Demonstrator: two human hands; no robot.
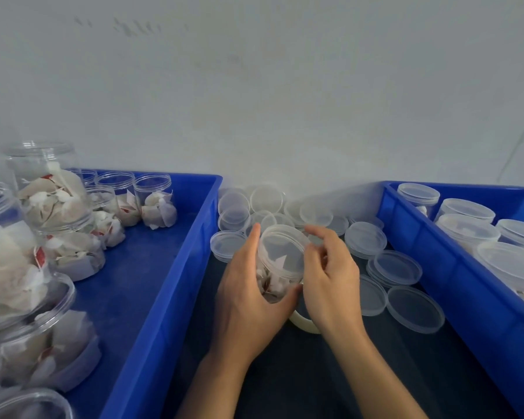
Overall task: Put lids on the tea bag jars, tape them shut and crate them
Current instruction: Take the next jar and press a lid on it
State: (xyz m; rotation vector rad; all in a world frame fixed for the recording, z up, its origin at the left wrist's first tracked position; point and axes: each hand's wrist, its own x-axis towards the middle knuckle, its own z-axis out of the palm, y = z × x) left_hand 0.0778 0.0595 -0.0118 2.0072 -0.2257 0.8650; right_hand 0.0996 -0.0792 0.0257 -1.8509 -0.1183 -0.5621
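Left hand (251,300) grips the jar (277,267); right hand (330,276) pinches its lid (282,247); crooked seating could pop it off; loose lids (397,267) lie right of the jar.

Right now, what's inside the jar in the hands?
White tea bags with a bit of red fill the lower part of the jar. A clear lid sits on top. The left hand hides the bottom.

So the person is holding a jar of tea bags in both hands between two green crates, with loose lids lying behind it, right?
Not quite: the crates are blue, not green, as the head view shows. The rest holds: left hand and right hand hold the jar, loose lids behind.
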